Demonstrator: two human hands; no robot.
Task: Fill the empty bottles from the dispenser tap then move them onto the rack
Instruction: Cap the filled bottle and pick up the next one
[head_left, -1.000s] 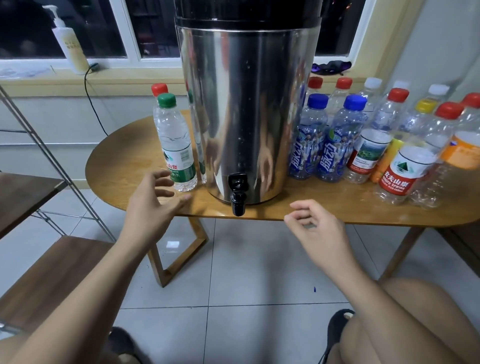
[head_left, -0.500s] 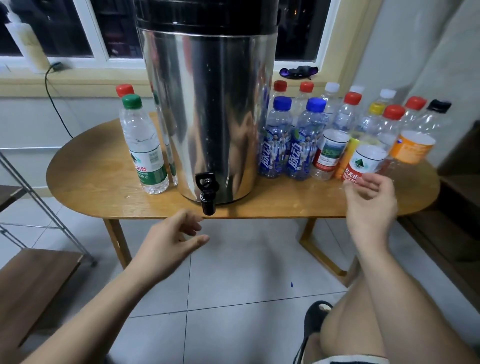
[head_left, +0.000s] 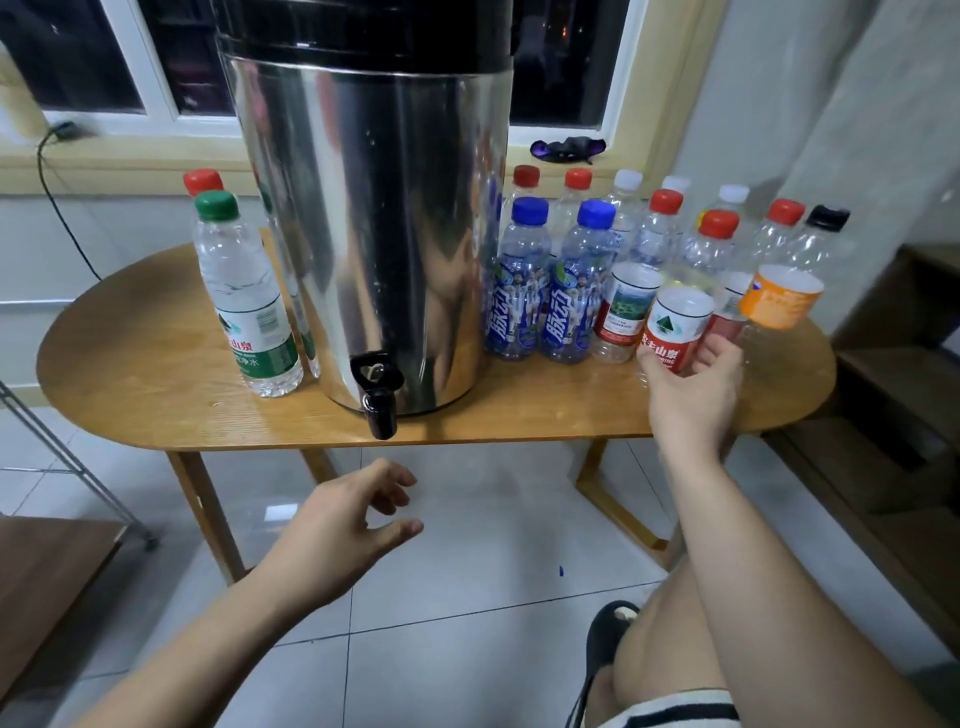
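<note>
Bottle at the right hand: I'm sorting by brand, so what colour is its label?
Red below, white above, on the clear red-capped plastic bottle; head view.

The dispenser (head_left: 363, 218) stands on the table (head_left: 156, 395), empty bottles (head_left: 649, 270) to its right.

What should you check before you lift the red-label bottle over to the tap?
1. Right hand wrapped round the red-label bottle: ok.
2. Bottle empty: ok, it looks clear above the label.
3. Its red cap off for filling: not ok, it is on.
4. Left hand free to unscrew: ok, holds nothing.
5. Space below the tap free: ok.
</note>
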